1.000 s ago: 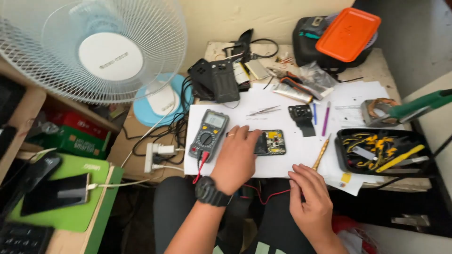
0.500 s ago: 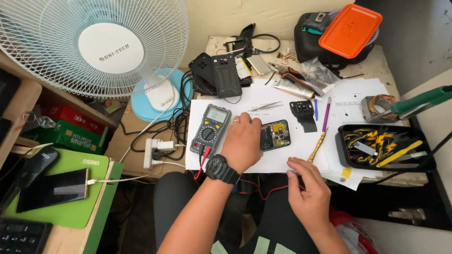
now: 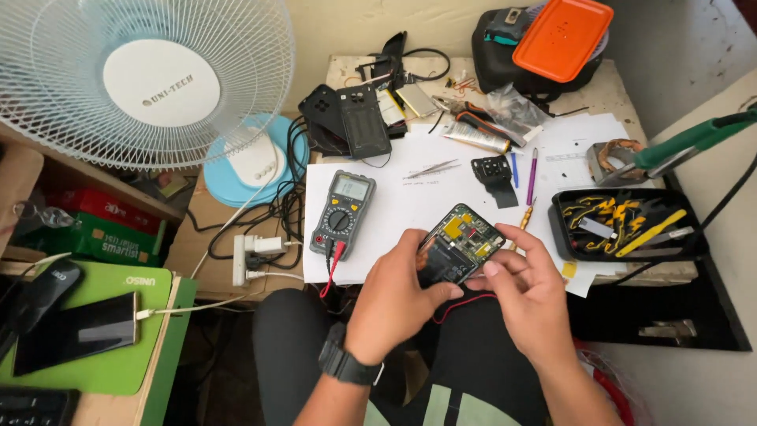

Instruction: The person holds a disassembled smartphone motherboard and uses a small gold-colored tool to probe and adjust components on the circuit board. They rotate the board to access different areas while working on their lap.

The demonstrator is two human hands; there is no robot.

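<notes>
An opened phone (image 3: pixel 461 243), with its circuit board and yellow parts showing, is lifted off the white paper (image 3: pixel 426 197) and tilted. My left hand (image 3: pixel 394 300), with a black watch on the wrist, grips its lower left edge. My right hand (image 3: pixel 527 296) holds its right edge with thumb and fingers. A grey multimeter (image 3: pixel 344 211) lies on the paper just left of my hands, its red and black leads trailing toward my lap.
A white fan (image 3: pixel 150 79) stands at the left. A black tray (image 3: pixel 627 223) with yellow tools sits at the right, an orange lid (image 3: pixel 564 35) on a bag behind it. Phone covers (image 3: pixel 351 118), tweezers, a glue tube (image 3: pixel 477 138) and pens lie around. A phone (image 3: pixel 75 331) charges on a green mat.
Both hands have picked the opened phone up off the paper and brought it nearer to me; before, only my left hand lay on it and my right hand rested at the table's edge.
</notes>
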